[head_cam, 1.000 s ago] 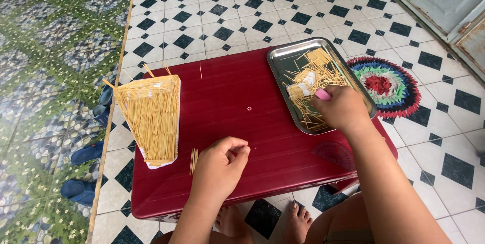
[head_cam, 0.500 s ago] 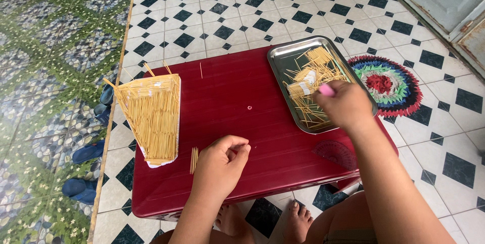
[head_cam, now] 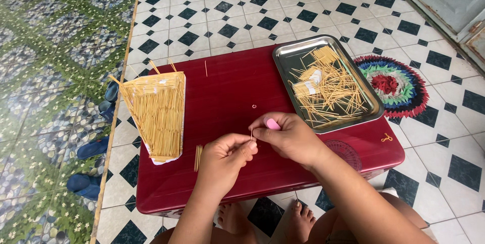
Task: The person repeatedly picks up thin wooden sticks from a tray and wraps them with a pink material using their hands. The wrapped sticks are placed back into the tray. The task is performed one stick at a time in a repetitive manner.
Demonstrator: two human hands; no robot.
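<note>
Pinching thin wooden stick (head_cam: 251,134): left hand (head_cam: 226,156), right hand (head_cam: 290,138) fingers closed on it, over glossy red table (head_cam: 227,97).

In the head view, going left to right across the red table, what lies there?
Fan-shaped stack of thin yellow sticks on a white sheet → small loose bundle of sticks → left hand → right hand, both pinching one stick → shiny metal tray of scattered sticks.
</note>
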